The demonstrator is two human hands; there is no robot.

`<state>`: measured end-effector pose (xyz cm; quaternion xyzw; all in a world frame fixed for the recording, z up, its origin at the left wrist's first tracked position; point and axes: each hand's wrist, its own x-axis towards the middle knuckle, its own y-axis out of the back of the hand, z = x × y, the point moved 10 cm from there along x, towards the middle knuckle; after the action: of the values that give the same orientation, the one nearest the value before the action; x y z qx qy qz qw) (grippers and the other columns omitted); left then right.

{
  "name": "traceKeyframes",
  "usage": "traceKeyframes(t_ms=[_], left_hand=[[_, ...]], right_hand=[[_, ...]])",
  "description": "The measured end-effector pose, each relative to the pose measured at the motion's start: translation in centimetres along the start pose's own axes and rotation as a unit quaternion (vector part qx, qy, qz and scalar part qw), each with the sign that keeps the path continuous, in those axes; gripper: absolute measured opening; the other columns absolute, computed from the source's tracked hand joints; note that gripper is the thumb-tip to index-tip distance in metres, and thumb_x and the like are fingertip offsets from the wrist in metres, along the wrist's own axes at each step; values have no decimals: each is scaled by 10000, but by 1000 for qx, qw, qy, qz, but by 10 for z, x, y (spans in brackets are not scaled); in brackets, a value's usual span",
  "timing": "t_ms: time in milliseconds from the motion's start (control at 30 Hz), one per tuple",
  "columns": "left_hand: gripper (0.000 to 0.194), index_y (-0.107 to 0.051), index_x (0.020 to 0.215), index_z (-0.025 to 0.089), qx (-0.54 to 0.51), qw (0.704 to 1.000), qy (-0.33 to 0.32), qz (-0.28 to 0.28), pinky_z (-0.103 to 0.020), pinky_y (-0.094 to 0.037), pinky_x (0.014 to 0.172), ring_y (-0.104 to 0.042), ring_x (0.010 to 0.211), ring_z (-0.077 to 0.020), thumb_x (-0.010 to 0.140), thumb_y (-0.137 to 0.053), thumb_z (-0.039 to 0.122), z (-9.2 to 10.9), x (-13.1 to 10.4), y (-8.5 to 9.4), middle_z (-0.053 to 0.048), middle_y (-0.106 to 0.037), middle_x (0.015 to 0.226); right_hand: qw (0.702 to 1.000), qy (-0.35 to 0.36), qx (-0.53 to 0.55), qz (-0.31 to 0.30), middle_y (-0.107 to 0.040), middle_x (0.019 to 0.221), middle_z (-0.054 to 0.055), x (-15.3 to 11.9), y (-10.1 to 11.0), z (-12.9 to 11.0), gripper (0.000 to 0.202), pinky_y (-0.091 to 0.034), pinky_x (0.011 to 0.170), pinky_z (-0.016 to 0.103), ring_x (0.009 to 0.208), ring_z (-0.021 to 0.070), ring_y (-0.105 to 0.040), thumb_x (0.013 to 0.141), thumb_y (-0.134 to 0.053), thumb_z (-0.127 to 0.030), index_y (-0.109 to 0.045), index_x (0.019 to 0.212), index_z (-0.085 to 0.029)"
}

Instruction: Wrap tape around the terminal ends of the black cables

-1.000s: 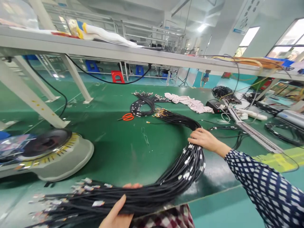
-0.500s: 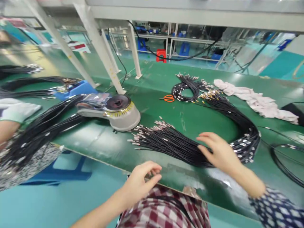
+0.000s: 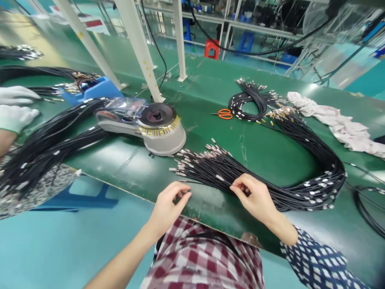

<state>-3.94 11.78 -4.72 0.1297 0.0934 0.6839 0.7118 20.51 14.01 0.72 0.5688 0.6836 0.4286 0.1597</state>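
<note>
A thick bundle of black cables (image 3: pixel 288 192) curves across the green table, its metal-tipped ends fanned out toward the left. My right hand (image 3: pixel 254 196) has thumb and forefinger pinched together on one black cable at the near side of the bundle. Nearer the table's front edge, my left hand (image 3: pixel 171 202) is held with its fingers curled and a gap between thumb and forefinger; nothing shows in it. The round tape dispenser (image 3: pixel 164 140) stands beyond my left hand, left of the cable ends.
Orange-handled scissors (image 3: pixel 225 114) lie beside a coiled cable bundle (image 3: pixel 248 106). A crumpled white cloth (image 3: pixel 339 122) is at the back right. Another person's gloved hands (image 3: pixel 18 106) are at the left, by more black cables and a blue tape holder (image 3: pixel 100 90).
My right hand has moved left along the bundle, and its fingers have closed on a cable. My left hand has shifted slightly left. The camera view has tilted down.
</note>
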Motion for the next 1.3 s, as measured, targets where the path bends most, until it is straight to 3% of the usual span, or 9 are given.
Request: traceKeyframes(t_ms=[233, 333, 433, 567, 700, 800, 900, 1133, 1300], left_hand=[[352, -621, 1056, 154, -336, 917, 165, -136, -264, -497, 613, -644, 658, -152, 758, -775, 261, 3, -1, -84, -50, -697, 827], [268, -659, 1022, 156, -260, 953, 126, -95, -290, -512, 670, -637, 702, -164, 794, -749, 267, 1, 3, -71, -57, -688, 826], [118, -727, 927, 187, -49, 998, 15, 22, -340, -496, 837, -620, 848, -196, 838, -702, 259, 4, 5, -21, -77, -682, 922], [75, -742, 886, 208, 59, 992, -32, 107, -342, -474, 866, -601, 897, -205, 836, -695, 238, 13, 1, 16, -73, -679, 949], [272, -689, 1056, 175, -165, 983, 75, 8, -278, -511, 699, -639, 745, -158, 801, -741, 251, 13, 12, -26, -47, -705, 841], [253, -692, 946, 131, -287, 948, 135, -34, -267, -517, 607, -657, 638, -151, 773, -771, 297, 15, 22, -62, -58, -729, 758], [238, -699, 836, 111, -337, 927, 158, -43, -260, -507, 550, -648, 568, -145, 761, -789, 319, 8, 30, -78, -75, -737, 706], [231, -735, 836, 112, -354, 919, 171, -16, -251, -509, 567, -650, 599, -144, 760, -805, 319, -11, 26, -78, -72, -727, 691], [238, -737, 841, 107, -372, 906, 200, -4, -260, -528, 605, -679, 651, -154, 762, -803, 321, -10, 20, -81, -125, -768, 864]], right_hand=[[999, 21, 39, 16, -618, 748, 21, -11, -8, -29, 120, -481, 597, 329, 677, 180, -591, 927, -605, -196, -565, 821, -235], [998, 15, 56, 12, -613, 749, 21, -10, -13, -27, 110, -481, 588, 325, 669, 174, -586, 925, -605, -189, -571, 829, -232], [999, 16, 46, 11, -621, 762, 18, -2, -12, -21, 100, -490, 605, 325, 669, 168, -584, 923, -618, -191, -574, 843, -231], [998, 53, 24, 26, -629, 783, 28, 6, -12, -20, 107, -508, 655, 344, 720, 181, -598, 927, -622, -188, -556, 854, -229], [997, 76, 18, 25, -648, 788, 40, -3, -15, -27, 110, -519, 677, 366, 739, 199, -613, 931, -616, -194, -552, 851, -235], [995, 96, 19, -10, -669, 794, 43, -2, -15, -29, 96, -522, 684, 354, 743, 197, -625, 935, -609, -216, -582, 843, -229], [991, 99, 21, -85, -697, 830, 38, 40, -14, -8, 101, -532, 719, 323, 759, 182, -647, 944, -598, -287, -651, 890, -221], [986, -32, -162, -33, -640, 1286, 188, 246, -4, 107, 327, -420, 1046, 446, 1187, 284, -580, 968, -420, -134, -655, 1191, -91], [979, -83, -177, -61, -635, 1235, 167, 289, -42, 128, 319, -422, 1023, 503, 1175, 289, -575, 945, -585, -337, -647, 1152, -102]])
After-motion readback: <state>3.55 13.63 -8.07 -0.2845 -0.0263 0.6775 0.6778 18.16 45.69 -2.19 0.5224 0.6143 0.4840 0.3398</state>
